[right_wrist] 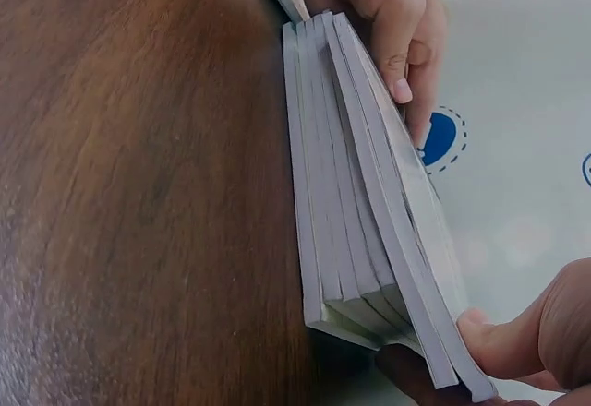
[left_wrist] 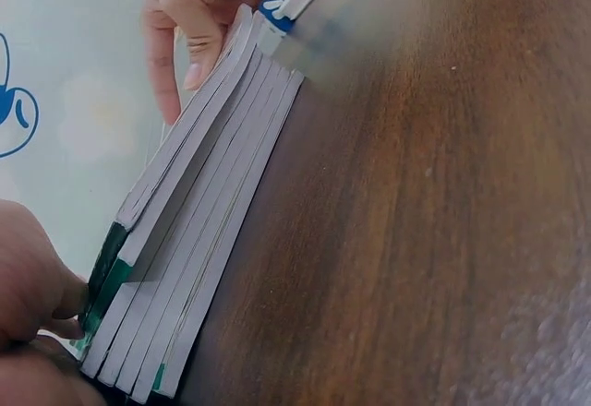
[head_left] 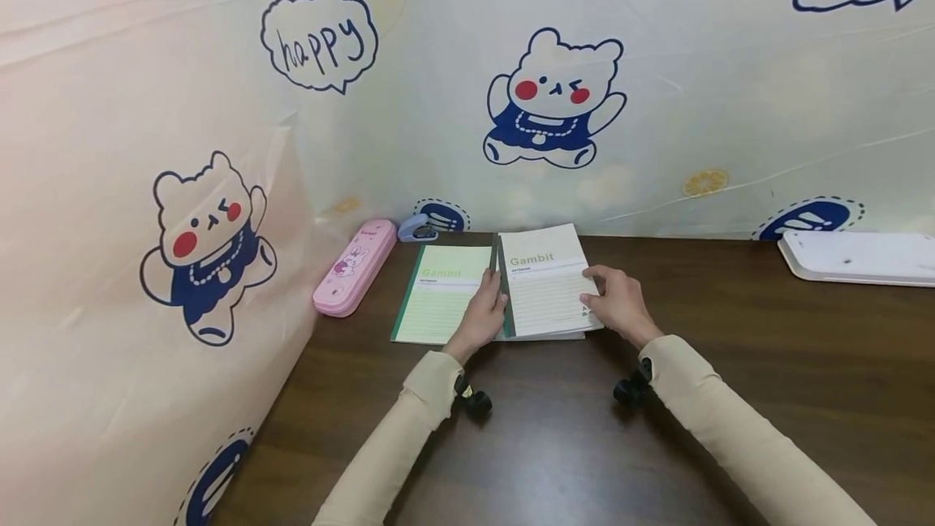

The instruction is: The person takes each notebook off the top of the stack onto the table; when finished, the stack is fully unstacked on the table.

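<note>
A stack of notebooks point(head_left: 544, 299) with a white, lined "Gambit" cover lies near the back of the table, overlapping a green-covered notebook point(head_left: 441, 299) on its left. My right hand point(head_left: 619, 305) pinches the right edge of the upper notebooks, thumb on the cover and a finger underneath. In the right wrist view these upper notebooks point(right_wrist: 392, 198) tilt up from several others point(right_wrist: 319, 175) below. At the dark and green spines, my left hand point(head_left: 482, 316) grips the stack's left side. The left wrist view shows this hand's fingers point(left_wrist: 37, 277) close against the bindings.
A pink pencil case point(head_left: 355, 268) lies left of the notebooks, with a small blue stapler point(head_left: 416, 228) beside it at the back. At the far right sits a white flat object point(head_left: 862, 256). Printed cloth point(head_left: 438, 104) hangs along the back and left of the brown table point(head_left: 548, 445).
</note>
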{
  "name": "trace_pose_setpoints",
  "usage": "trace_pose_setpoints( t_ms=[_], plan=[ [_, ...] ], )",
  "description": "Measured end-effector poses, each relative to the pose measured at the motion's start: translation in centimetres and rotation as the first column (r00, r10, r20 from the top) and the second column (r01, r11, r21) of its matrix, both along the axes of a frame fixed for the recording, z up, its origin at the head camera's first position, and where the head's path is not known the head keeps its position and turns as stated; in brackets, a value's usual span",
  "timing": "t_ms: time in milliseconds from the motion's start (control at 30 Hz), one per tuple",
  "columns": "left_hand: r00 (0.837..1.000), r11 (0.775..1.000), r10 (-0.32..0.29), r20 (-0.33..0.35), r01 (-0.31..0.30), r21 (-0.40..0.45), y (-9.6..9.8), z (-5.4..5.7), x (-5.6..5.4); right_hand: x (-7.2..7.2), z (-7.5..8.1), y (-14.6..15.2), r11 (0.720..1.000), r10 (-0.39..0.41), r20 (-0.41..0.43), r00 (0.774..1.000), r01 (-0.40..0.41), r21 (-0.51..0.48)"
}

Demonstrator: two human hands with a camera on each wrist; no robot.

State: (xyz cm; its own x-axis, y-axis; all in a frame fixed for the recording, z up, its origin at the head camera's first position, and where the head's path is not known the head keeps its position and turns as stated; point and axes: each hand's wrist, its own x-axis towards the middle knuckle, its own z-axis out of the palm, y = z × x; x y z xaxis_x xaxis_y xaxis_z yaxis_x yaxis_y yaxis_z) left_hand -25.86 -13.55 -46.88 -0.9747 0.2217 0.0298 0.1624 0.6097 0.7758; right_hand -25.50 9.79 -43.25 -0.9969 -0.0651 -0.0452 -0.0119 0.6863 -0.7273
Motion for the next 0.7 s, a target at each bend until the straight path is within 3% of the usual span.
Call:
trace_pose_setpoints(
  t_ms=[200,333,400,500,600,700],
  plan=[
    [1.0,0.999,0.025,0.005,-0.025,-0.042,0.2,-0.3,0.2,0.6,0.5,-0.4,0.985,0.052,-0.142,0.989,-0.027,0.171],
    [0.999,0.999,0.035,-0.005,-0.035,-0.035,0.4,-0.3,0.2,0.7,1.6,-0.2,0.972,0.055,-0.13,0.99,-0.024,0.235],
    [0.999,0.999,0.032,-0.012,-0.032,-0.033,0.5,-0.2,0.1,0.3,2.4,0.1,0.983,0.07,-0.088,0.994,-0.053,0.173],
    [1.0,0.999,0.024,-0.017,-0.025,-0.035,0.4,-0.1,0.0,-0.6,3.4,0.7,0.992,0.12,0.019,0.993,-0.119,-0.034],
    [1.0,1.0,0.02,-0.007,-0.021,-0.02,0.3,-0.1,0.1,-1.7,3.5,1.2,0.963,0.179,0.139,0.974,-0.145,-0.229],
    [1.0,1.0,0.025,0.004,-0.025,-0.007,0.3,0.0,0.2,-2.5,3.0,1.5,0.93,0.235,0.213,0.948,-0.155,-0.334]
  ],
)
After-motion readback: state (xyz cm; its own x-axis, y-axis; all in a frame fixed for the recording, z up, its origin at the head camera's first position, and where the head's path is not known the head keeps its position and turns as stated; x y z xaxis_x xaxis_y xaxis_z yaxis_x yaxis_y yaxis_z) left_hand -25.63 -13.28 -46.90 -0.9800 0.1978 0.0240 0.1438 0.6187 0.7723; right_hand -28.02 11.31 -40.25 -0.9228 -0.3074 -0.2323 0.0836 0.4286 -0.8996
